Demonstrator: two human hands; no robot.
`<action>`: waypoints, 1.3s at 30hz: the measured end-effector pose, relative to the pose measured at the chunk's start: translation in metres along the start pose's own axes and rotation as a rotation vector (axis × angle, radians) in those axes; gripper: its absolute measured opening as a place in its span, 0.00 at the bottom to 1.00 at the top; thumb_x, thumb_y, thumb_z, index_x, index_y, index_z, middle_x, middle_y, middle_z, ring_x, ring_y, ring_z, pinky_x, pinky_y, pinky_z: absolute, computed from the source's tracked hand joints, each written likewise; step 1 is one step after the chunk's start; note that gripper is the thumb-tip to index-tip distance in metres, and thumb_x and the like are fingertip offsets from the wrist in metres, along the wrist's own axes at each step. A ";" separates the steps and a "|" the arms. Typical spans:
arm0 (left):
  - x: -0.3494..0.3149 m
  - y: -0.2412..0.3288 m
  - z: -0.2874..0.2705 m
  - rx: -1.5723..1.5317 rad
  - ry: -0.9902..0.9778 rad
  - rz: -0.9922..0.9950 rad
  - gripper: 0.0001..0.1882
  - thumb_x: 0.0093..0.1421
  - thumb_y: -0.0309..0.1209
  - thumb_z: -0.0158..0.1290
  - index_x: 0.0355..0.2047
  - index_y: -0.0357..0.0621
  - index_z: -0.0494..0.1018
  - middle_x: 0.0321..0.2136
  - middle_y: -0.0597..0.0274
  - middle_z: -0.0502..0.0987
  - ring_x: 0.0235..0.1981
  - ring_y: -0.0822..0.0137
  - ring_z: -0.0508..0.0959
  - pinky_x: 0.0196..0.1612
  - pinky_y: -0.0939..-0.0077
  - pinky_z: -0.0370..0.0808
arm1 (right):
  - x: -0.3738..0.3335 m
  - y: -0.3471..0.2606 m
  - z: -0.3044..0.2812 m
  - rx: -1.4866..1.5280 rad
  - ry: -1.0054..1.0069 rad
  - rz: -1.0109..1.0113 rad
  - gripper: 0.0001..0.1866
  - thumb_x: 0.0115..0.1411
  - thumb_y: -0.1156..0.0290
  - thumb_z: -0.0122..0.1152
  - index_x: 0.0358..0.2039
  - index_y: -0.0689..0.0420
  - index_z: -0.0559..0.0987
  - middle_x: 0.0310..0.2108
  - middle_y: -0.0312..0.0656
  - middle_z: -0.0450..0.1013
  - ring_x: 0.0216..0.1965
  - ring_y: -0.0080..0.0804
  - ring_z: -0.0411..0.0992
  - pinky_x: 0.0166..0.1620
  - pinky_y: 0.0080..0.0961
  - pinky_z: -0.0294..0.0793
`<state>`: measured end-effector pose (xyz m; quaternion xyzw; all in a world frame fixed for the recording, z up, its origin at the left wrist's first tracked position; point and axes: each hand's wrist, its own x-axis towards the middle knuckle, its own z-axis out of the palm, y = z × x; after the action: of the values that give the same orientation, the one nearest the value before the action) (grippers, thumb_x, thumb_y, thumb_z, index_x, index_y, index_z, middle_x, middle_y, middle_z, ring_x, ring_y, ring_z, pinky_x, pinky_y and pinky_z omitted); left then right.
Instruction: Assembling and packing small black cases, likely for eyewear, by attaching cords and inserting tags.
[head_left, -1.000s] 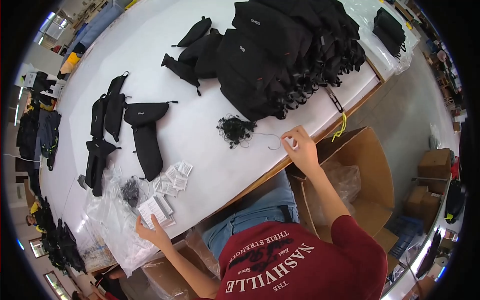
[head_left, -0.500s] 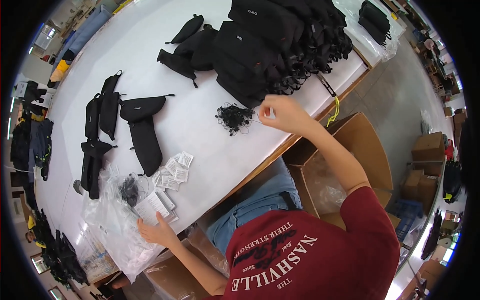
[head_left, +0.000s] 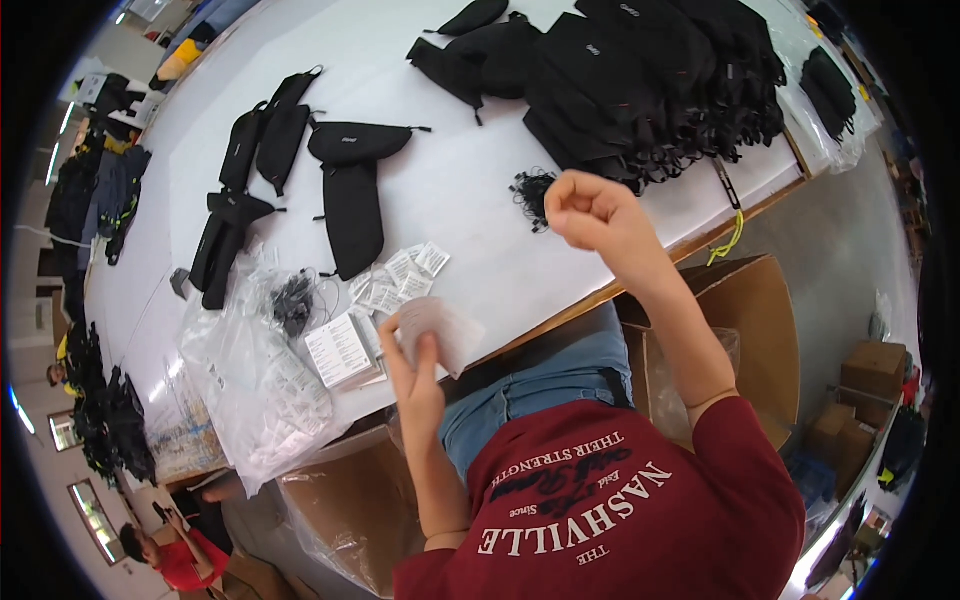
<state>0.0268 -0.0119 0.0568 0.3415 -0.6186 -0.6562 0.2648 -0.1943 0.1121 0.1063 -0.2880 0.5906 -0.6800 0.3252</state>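
My left hand (head_left: 418,372) grips a white paper tag (head_left: 458,338), blurred by motion, between thumb and fingers near the table's front edge. Beside it lies a stack of printed white tags (head_left: 338,350), with small white packets (head_left: 405,278) scattered behind. My right hand (head_left: 598,218) is raised with its fingers curled into a pinch; whatever is in them is too small or hidden to tell. Just left of that hand sits a tangled pile of black tag strings (head_left: 531,198), partly covered by it. Another black string clump (head_left: 293,303) rests near the tag stack.
Black pouches (head_left: 352,220) lie at the table's left, and a large heap of black bags (head_left: 640,90) at the back right. A clear plastic bag (head_left: 250,395) hangs over the front edge. An open cardboard box (head_left: 765,320) stands below on the right. Someone in red (head_left: 190,560) is at lower left.
My left hand has lifted a tag off the stack and moved right with it. My right hand stays pinched near the string pile. The whole view has shifted.
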 end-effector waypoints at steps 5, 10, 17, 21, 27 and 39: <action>-0.005 0.001 0.026 0.335 -0.132 0.312 0.24 0.62 0.27 0.52 0.54 0.40 0.55 0.42 0.56 0.70 0.44 0.69 0.71 0.47 0.76 0.68 | -0.025 0.029 0.026 -0.040 -0.074 0.116 0.03 0.55 0.74 0.61 0.29 0.58 0.75 0.14 0.20 0.52 0.17 0.09 0.47 0.23 0.13 0.44; -0.005 0.002 0.028 -0.201 -0.182 -0.055 0.20 0.60 0.24 0.53 0.51 0.39 0.59 0.35 0.61 0.73 0.36 0.72 0.75 0.44 0.81 0.70 | -0.035 0.041 0.041 -0.199 -0.074 0.033 0.04 0.53 0.75 0.63 0.30 0.58 0.77 0.13 0.22 0.47 0.17 0.11 0.44 0.23 0.15 0.44; -0.009 -0.002 0.031 -0.042 0.053 0.096 0.06 0.59 0.25 0.56 0.33 0.36 0.71 0.27 0.69 0.69 0.26 0.79 0.66 0.31 0.86 0.64 | -0.038 0.042 0.049 -0.367 -0.021 -0.049 0.05 0.52 0.73 0.64 0.30 0.57 0.78 0.11 0.27 0.46 0.15 0.14 0.45 0.20 0.19 0.45; -0.010 -0.006 0.029 0.077 0.060 0.136 0.06 0.57 0.24 0.57 0.30 0.37 0.71 0.26 0.69 0.69 0.27 0.78 0.66 0.30 0.85 0.63 | -0.040 0.044 0.050 -0.441 0.008 -0.127 0.06 0.51 0.75 0.65 0.30 0.57 0.79 0.11 0.26 0.47 0.15 0.14 0.44 0.20 0.19 0.44; -0.011 0.001 0.036 0.358 0.087 0.437 0.08 0.51 0.21 0.60 0.33 0.38 0.75 0.27 0.63 0.74 0.27 0.71 0.71 0.28 0.80 0.66 | -0.042 0.048 0.053 -0.519 0.068 -0.269 0.05 0.52 0.76 0.65 0.31 0.57 0.79 0.11 0.26 0.48 0.14 0.13 0.46 0.19 0.18 0.45; -0.015 0.003 0.036 0.332 0.011 0.640 0.16 0.44 0.16 0.62 0.36 0.41 0.80 0.28 0.61 0.76 0.27 0.68 0.73 0.29 0.79 0.70 | -0.048 0.040 0.033 -0.222 -0.102 -0.133 0.10 0.50 0.78 0.67 0.35 0.58 0.79 0.11 0.24 0.49 0.15 0.12 0.45 0.21 0.17 0.43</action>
<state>0.0079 0.0223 0.0612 0.1722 -0.7911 -0.4286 0.4010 -0.1350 0.1262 0.0711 -0.3950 0.6244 -0.6151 0.2752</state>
